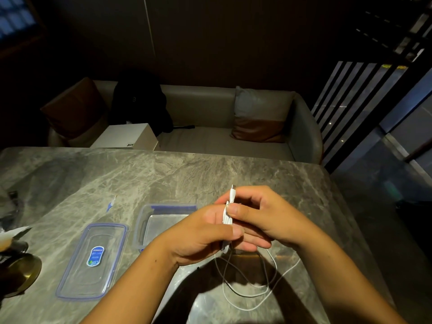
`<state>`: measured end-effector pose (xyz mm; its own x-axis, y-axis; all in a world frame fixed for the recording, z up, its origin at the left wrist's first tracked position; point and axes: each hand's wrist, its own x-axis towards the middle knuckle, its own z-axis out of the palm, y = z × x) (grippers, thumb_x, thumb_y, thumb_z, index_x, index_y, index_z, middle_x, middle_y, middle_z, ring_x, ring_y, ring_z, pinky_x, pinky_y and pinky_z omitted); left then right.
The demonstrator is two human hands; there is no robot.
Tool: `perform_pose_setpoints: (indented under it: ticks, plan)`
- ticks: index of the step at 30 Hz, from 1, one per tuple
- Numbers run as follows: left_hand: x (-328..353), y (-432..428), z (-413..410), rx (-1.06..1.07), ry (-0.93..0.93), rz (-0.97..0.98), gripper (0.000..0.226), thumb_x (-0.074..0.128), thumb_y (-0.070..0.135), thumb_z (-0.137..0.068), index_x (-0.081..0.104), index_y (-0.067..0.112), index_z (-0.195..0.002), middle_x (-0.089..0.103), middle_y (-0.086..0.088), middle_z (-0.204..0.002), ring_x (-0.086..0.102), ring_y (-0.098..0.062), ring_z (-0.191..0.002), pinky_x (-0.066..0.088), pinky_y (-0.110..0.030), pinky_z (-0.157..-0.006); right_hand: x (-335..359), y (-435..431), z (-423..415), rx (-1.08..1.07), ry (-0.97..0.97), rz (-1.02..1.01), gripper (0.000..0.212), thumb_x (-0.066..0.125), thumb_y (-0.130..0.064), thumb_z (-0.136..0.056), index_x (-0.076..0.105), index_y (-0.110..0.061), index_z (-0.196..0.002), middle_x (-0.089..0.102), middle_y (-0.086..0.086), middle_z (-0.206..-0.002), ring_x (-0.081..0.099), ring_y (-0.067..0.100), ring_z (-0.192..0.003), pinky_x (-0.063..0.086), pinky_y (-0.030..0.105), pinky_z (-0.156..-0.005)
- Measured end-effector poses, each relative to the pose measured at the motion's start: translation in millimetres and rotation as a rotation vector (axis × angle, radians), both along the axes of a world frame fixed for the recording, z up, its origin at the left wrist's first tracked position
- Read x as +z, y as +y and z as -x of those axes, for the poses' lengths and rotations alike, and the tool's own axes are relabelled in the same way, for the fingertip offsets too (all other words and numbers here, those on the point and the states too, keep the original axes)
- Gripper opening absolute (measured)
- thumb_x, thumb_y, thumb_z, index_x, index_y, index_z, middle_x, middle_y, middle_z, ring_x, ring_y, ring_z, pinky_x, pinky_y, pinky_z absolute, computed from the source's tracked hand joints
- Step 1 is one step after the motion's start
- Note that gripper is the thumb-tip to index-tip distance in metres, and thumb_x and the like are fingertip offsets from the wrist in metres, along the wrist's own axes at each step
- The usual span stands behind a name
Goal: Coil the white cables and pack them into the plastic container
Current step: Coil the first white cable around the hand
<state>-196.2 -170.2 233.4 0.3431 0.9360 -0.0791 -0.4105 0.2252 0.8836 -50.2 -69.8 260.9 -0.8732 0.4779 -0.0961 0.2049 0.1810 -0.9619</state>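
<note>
Gripping white cable (228, 216): left hand (205, 237), seemingly right hand (264, 216).

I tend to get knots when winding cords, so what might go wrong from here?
The unwound part of the cable lies in crossing loops on the table, so it may tangle or kink when drawn in. The wound bundle is only pinched between the left hand and right hand; a slipped grip might let it spring open.
</note>
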Motion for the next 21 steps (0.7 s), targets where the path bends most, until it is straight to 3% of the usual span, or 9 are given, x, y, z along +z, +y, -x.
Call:
perform_pose_setpoints:
  ticks: [6,11,16,21]
  plan:
    - [-6.2,4.7,-3.0,0.14,0.01,0.103,0.033,0.047,-0.013,-0.088,0.06,-0.007,-0.118,0.067,-0.033,-0.108,0.068,-0.039,-0.105,0.056,-0.039,-0.094,-7.6,-1.5,-0.1,-0.103,0.004,-0.058,0.015,0.063,-0.015,-0.096,0.074,-0.017,-0.106,0.076,0.003,-0.095,0.073,0.018,-0.092,0.058,0.033,-0.086]
    - [-11.3,6.9,-5.9,0.202,0.009,0.173,0.033,0.053,-0.011,-0.085,0.062,-0.01,-0.117,0.065,-0.03,-0.114,0.068,-0.035,-0.103,0.055,-0.041,-0.096,-22.2,-7.0,0.6,-0.223,0.023,-0.074,0.014,0.064,-0.026,-0.09,0.075,-0.024,-0.099,0.076,0.002,-0.09,0.073,0.015,-0.087,0.059,0.039,-0.082]
    - [-13.2,7.5,-10.7,0.244,-0.002,0.207,0.036,0.058,-0.009,-0.084,0.06,-0.011,-0.12,0.06,-0.036,-0.121,0.065,-0.037,-0.106,0.055,-0.042,-0.095,-29.2,-9.0,-3.2,-0.268,0.033,-0.068,0.011,0.066,-0.021,-0.093,0.076,-0.024,-0.098,0.076,0.002,-0.088,0.073,0.017,-0.086,0.06,0.042,-0.08]
    - [-13.6,10.9,-14.3,0.286,0.001,0.274,0.022,0.053,-0.016,-0.088,0.06,-0.019,-0.109,0.067,-0.029,-0.095,0.072,-0.029,-0.082,0.062,-0.032,-0.077,-31.0,-10.8,-3.6,-0.302,0.023,-0.122,0.014,0.064,-0.032,-0.089,0.075,-0.025,-0.092,0.075,-0.002,-0.082,0.071,0.017,-0.08,0.058,0.049,-0.08]
